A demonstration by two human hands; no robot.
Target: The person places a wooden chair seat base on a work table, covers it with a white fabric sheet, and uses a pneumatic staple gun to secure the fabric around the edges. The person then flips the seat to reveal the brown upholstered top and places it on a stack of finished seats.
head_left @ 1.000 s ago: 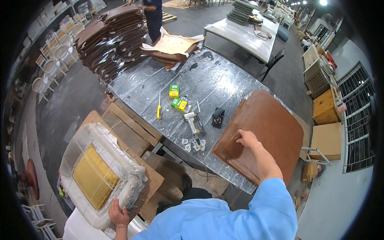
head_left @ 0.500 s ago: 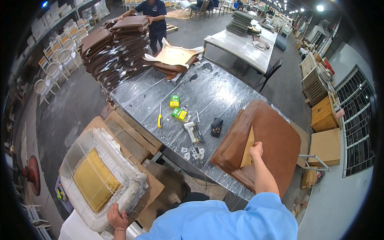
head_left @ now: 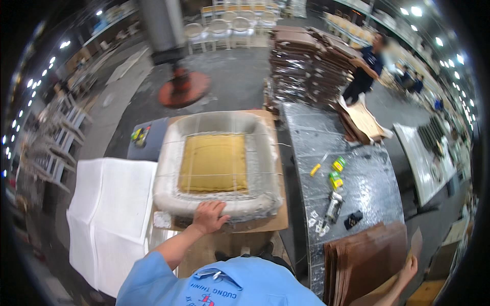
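My left hand (head_left: 209,217) lies on the near rim of a white padded frame (head_left: 265,153), its fingers stretched over the edge. In the middle of the frame sits a yellow cushion (head_left: 213,163), crossed by thin cords. At the lower right, my right hand (head_left: 410,267) is closed on the edge of a brown leather-like sheet with a pale underside (head_left: 417,244), which stands up from the stack. Beside that hand is the stack of brown sheets (head_left: 365,257) on the plastic-covered table (head_left: 298,137). A grey stapler-like tool (head_left: 334,206) lies beyond the stack.
White foam sheets (head_left: 109,214) lie left of the frame. On the table are green-yellow boxes (head_left: 336,179), a yellow-handled screwdriver (head_left: 316,168) and a black pouch (head_left: 353,219). A tall brown stack (head_left: 291,66) stands at the far end, where a co-worker (head_left: 365,69) handles it. A red round base (head_left: 184,89) stands behind.
The view has swung left toward the padded frame. My right hand has raised the sheet's edge and moved to the stack's far right side. My left hand remains on the frame's rim.
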